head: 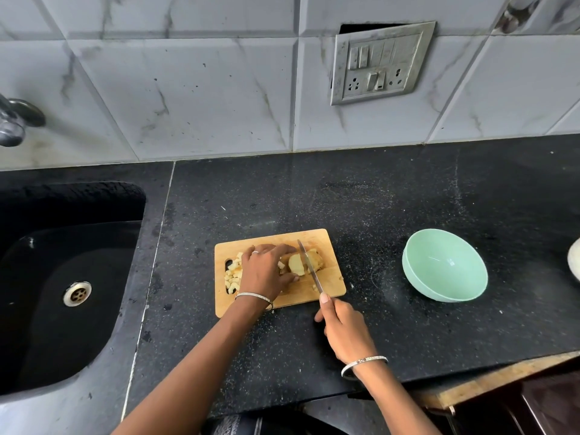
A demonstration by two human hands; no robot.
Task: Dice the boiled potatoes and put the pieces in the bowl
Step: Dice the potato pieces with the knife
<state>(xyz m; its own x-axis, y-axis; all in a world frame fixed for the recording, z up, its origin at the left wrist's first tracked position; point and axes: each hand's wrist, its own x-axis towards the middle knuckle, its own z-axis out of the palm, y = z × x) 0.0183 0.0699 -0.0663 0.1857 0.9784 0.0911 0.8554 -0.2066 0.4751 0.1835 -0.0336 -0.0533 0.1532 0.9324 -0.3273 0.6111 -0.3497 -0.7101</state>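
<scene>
Board (331,288) on black counter (345,189), near front edge. Potato (296,264) lies mid-board, part sliced. Left hand (262,271) holds it, fingers curled over its left end. Right hand (343,328) grips knife (309,266) by the handle, forefinger along the spine; blade set across the potato. Dice (233,274) heaped at the board's left end, behind the left hand. Green bowl (417,284) well to the right, on the counter, tilted toward the camera. Sink (62,309) to the left. Switch plate (378,62) on the tiled wall.
</scene>
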